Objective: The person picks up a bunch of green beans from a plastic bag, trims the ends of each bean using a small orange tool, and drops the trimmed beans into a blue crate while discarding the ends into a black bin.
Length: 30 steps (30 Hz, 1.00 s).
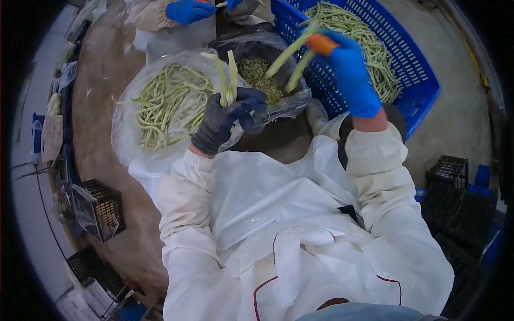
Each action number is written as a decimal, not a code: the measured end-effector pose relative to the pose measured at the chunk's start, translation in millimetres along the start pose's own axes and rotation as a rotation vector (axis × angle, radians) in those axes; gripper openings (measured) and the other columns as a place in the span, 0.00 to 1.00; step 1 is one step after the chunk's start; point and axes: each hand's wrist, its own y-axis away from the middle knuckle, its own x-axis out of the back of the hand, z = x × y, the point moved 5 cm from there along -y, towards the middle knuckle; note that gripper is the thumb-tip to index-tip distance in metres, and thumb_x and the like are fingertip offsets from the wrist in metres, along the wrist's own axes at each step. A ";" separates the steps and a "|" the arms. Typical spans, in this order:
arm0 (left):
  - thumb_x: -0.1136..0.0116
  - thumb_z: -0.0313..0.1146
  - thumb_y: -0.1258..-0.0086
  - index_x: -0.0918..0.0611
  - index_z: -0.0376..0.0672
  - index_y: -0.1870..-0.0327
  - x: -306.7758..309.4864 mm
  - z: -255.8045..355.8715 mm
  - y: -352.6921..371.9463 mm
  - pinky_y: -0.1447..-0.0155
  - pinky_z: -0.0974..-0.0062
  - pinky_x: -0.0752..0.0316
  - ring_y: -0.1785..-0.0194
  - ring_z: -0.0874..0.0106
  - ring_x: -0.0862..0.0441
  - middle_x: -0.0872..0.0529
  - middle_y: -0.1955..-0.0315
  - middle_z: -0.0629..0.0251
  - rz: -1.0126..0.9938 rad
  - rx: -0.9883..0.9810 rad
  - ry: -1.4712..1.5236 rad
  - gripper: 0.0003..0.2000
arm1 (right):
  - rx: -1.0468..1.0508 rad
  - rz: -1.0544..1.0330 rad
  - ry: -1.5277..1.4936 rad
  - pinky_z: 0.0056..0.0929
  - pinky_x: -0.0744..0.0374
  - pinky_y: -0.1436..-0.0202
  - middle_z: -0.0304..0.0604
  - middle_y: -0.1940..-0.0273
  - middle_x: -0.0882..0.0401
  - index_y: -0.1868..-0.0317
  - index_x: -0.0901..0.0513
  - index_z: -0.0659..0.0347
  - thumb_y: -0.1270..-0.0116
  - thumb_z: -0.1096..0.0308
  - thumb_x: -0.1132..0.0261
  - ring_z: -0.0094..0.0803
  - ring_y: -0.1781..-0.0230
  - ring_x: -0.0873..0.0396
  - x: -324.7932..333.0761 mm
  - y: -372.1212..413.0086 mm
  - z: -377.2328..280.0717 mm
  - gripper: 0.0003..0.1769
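Note:
My left hand [225, 120], in a dark grey glove, is closed around a few green beans [229, 80] whose pale ends stick up above the fingers. My right hand [354, 77], in a blue glove and slightly blurred, grips an orange-handled tool [322, 45]; its blade does not show. Long green beans [292, 49] extend down and left from that same hand. Behind it stands a blue crate [423, 80] holding a heap of green beans [375, 51]. Between my hands, farther back, a dark plastic bag [292, 109] contains chopped green trimmings [259, 77].
Left of my left hand, more green beans [166, 107] lie on clear plastic sheeting [126, 125]. Across from me are a co-worker's blue-gloved hands [190, 10]. Black crates [99, 208] sit at the left, with dark crates [450, 206] at the right. A white apron [267, 187] covers my lap.

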 end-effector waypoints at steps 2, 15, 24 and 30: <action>0.40 0.28 0.37 0.17 0.32 0.56 0.8 3.3 1.1 0.68 0.84 0.26 0.75 0.80 0.23 0.14 0.66 0.61 -0.013 -0.030 -0.010 0.11 | 0.051 0.089 0.007 0.19 0.23 0.54 0.38 0.59 0.17 0.51 0.17 0.66 0.36 0.70 0.39 0.22 0.59 0.20 33.9 -5.2 -7.2 0.15; 0.41 0.22 0.37 0.17 0.33 0.52 -17.4 12.4 -5.4 0.70 0.87 0.32 0.73 0.84 0.24 0.13 0.62 0.63 0.196 -0.094 0.016 0.12 | 0.299 -0.445 0.366 0.34 0.22 0.58 0.50 0.63 0.18 0.56 0.16 0.59 0.41 0.67 0.32 0.44 0.64 0.19 -81.5 53.7 15.7 0.12; 0.43 0.27 0.34 0.18 0.31 0.52 13.1 6.6 -5.0 0.71 0.86 0.31 0.75 0.82 0.24 0.13 0.65 0.59 0.102 -0.073 0.118 0.13 | 0.466 0.364 0.943 0.38 0.22 0.51 0.51 0.55 0.18 0.52 0.16 0.55 0.42 0.73 0.34 0.48 0.54 0.19 49.7 3.0 -16.0 0.16; 0.43 0.30 0.33 0.19 0.32 0.50 -4.8 3.5 -1.9 0.75 0.86 0.34 0.80 0.84 0.28 0.13 0.66 0.61 0.010 -0.063 -0.070 0.14 | 0.514 -0.303 0.529 0.40 0.23 0.52 0.47 0.57 0.18 0.48 0.17 0.53 0.43 0.69 0.35 0.44 0.58 0.20 -35.4 29.7 -3.8 0.19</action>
